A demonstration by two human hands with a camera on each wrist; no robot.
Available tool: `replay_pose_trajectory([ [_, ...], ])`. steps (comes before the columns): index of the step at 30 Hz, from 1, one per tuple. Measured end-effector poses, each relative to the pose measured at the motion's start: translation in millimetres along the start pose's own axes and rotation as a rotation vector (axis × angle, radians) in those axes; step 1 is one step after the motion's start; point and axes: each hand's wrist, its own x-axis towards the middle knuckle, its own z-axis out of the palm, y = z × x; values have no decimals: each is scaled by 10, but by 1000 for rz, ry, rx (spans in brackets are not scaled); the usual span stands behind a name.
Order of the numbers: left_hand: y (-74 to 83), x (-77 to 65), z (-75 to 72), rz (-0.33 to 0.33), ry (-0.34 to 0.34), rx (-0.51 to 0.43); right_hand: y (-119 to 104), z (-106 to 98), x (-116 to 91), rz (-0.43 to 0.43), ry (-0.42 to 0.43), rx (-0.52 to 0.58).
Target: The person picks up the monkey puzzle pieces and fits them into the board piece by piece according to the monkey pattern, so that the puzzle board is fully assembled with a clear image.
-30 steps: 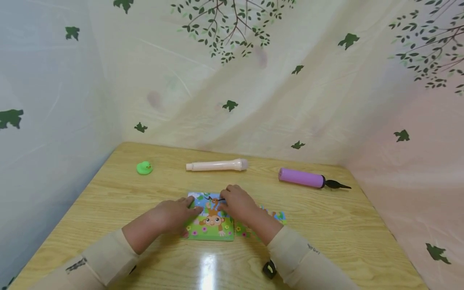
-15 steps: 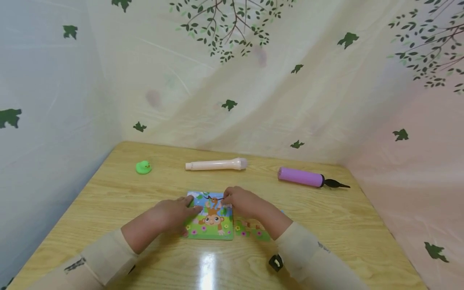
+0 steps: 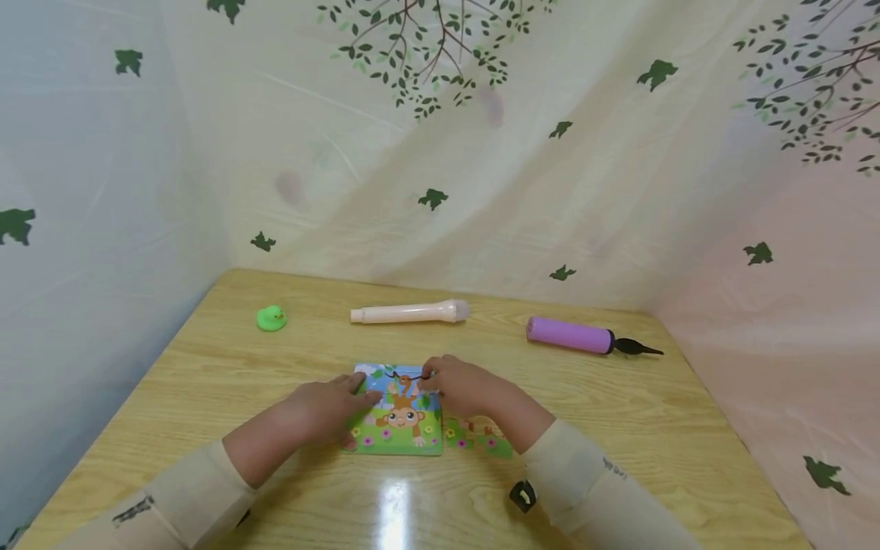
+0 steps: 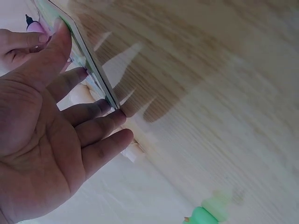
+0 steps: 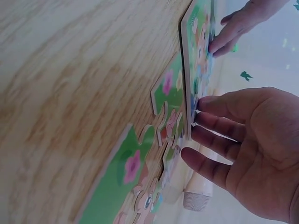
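Glare reflected on near part of wood-grain worktop [image 3: 323, 512]. Beyond, loose puzzle pieces [image 3: 498, 448] laid just beside right edge of monkey puzzle board [image 3: 402, 438], itself laid flat. Board's left edge covered by left hand [image 3: 319, 410], fingers spread. Upper right corner touched by thumb and index finger of right hand [image 3: 464, 387]; whether piece is pinched cannot be told. Farther back, purple pump [image 3: 569, 336], green duck [image 3: 271, 318], pale microphone [image 3: 406, 312] set well apart. Worktop backed by leaf-printed curtain [image 3: 344, 221].
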Motion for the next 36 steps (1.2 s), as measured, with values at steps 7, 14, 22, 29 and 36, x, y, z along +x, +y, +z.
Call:
replay_pose_trajectory([
  [7, -15, -39, 44, -19, 23, -4, 0, 22, 0, 15, -5, 20],
  [14, -4, -65, 93, -13, 61, 5, 8, 64, -4, 13, 5, -19],
  [22, -31, -89, 93, -15, 70, -17, -1, 62, -1, 27, 4, -37],
  [29, -102, -83, 130, -15, 80, -14, -6, -5, -7, 41, -14, 76],
  [36, -123, -81, 131, -3, 90, -2, 167, -148, -136, 146, 102, 198],
])
